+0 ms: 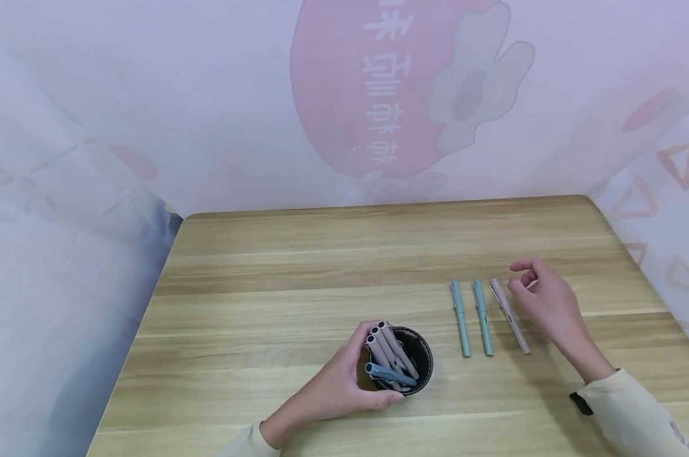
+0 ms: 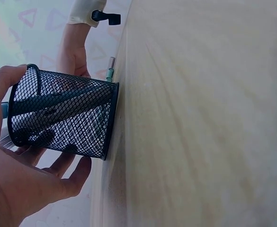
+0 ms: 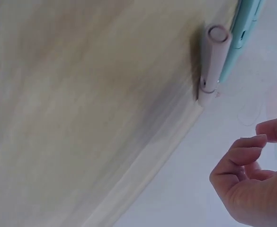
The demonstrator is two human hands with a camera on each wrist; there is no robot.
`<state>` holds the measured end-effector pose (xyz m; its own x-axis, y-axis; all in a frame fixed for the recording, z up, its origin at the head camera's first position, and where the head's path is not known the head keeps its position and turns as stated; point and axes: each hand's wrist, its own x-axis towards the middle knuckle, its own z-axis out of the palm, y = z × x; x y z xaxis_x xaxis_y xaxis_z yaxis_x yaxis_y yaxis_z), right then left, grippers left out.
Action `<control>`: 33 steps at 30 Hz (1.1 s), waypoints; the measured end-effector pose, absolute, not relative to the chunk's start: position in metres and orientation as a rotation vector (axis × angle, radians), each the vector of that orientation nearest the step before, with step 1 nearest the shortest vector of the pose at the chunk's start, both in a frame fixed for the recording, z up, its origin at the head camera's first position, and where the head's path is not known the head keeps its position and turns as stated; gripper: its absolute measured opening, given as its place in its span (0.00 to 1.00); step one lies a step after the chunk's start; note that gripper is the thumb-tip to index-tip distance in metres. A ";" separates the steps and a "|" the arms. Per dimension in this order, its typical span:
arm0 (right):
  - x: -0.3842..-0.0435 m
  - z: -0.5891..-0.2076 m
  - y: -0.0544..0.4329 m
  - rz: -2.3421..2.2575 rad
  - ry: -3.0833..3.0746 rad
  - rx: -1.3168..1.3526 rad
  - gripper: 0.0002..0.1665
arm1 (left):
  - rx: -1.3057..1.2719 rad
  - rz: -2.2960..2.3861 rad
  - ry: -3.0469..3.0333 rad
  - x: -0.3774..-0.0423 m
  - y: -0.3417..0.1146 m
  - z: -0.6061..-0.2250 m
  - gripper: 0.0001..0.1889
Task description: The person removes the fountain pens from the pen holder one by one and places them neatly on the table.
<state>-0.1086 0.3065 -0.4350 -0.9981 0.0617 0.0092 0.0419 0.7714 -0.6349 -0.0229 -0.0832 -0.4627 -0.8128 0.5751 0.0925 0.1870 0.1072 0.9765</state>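
My left hand (image 1: 344, 384) grips a black mesh pen cup (image 1: 427, 362), which stands upright on the table; its thumb and fingers wrap the side in the left wrist view. Several grey-mauve pens (image 1: 387, 349) and a blue pen (image 1: 392, 374) lean inside it. To the right, two teal pens (image 1: 460, 317) (image 1: 483, 317) and a pale pink pen (image 1: 510, 315) lie in a row. My right hand (image 1: 550, 308) hovers just right of the pink pen's upper end, fingers loosely bent and holding nothing. In the right wrist view a gap separates this hand from the pink pen (image 3: 216, 56).
The wooden table (image 1: 264, 279) spans the view, its far edge meeting a pale printed curtain (image 1: 218, 114). More pale fabric hangs at the left and right sides. A black strap tab (image 1: 581, 404) sticks out from the right sleeve (image 1: 630, 406).
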 end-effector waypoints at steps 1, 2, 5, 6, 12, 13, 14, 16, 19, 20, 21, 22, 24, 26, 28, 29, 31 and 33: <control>-0.107 -0.435 0.306 1.061 -2.917 -0.079 0.22 | 0.750 1.758 2.080 -0.023 -0.083 -0.463 0.47; -0.104 -0.434 0.306 1.075 -2.903 -0.073 0.21 | 0.748 1.758 2.081 -0.023 -0.083 -0.463 0.47; -0.097 -0.433 0.303 1.142 -2.853 -0.051 0.19 | 0.741 1.757 2.076 -0.022 -0.083 -0.462 0.46; -0.094 -0.433 0.301 1.171 -2.831 -0.044 0.19 | 0.737 1.757 2.073 -0.022 -0.083 -0.462 0.46; -0.081 -0.429 0.283 1.391 -2.663 0.060 0.14 | 0.741 1.761 2.065 -0.022 -0.083 -0.462 0.46; -0.079 -0.428 0.280 1.425 -2.636 0.079 0.13 | 0.741 1.759 2.063 -0.022 -0.083 -0.461 0.46; -0.078 -0.427 0.277 1.448 -2.615 0.093 0.12 | 0.739 1.756 2.062 -0.022 -0.083 -0.461 0.46; -0.074 -0.425 0.271 1.486 -2.573 0.122 0.10 | 0.733 1.750 2.056 -0.023 -0.083 -0.461 0.46; -0.070 -0.422 0.262 1.528 -2.530 0.169 0.09 | 0.724 1.747 2.052 -0.022 -0.083 -0.461 0.46; -0.068 -0.422 0.260 1.546 -2.519 0.188 0.09 | 0.723 1.746 2.052 -0.022 -0.083 -0.461 0.46; -0.067 -0.421 0.258 1.567 -2.506 0.210 0.08 | 0.723 1.747 2.052 -0.022 -0.083 -0.461 0.46; -0.066 -0.421 0.255 1.585 -2.497 0.232 0.08 | 0.724 1.749 2.051 -0.022 -0.083 -0.461 0.46; -0.065 -0.421 0.252 1.608 -2.487 0.277 0.08 | 0.725 1.750 2.053 -0.022 -0.083 -0.461 0.46; -0.064 -0.421 0.249 1.630 -2.478 0.319 0.08 | 0.727 1.746 2.061 -0.022 -0.084 -0.461 0.46; -0.063 -0.421 0.246 1.643 -2.474 0.352 0.09 | 0.729 1.744 2.063 -0.023 -0.084 -0.462 0.46; -0.062 -0.421 0.245 1.646 -2.471 0.366 0.09 | 0.729 1.740 2.066 -0.023 -0.084 -0.462 0.46; -0.061 -0.421 0.243 1.657 -2.464 0.394 0.10 | 0.733 1.737 2.070 -0.023 -0.083 -0.462 0.46; -0.060 -0.420 0.240 1.659 -2.456 0.425 0.11 | 0.737 1.739 2.069 -0.024 -0.083 -0.462 0.46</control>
<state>-0.0603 0.2404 -0.4200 -0.9491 -0.1497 0.2772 -0.3131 0.3494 -0.8831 -0.0238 -0.0833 -0.4616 -0.8083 0.5845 0.0710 0.1706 0.1171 0.9784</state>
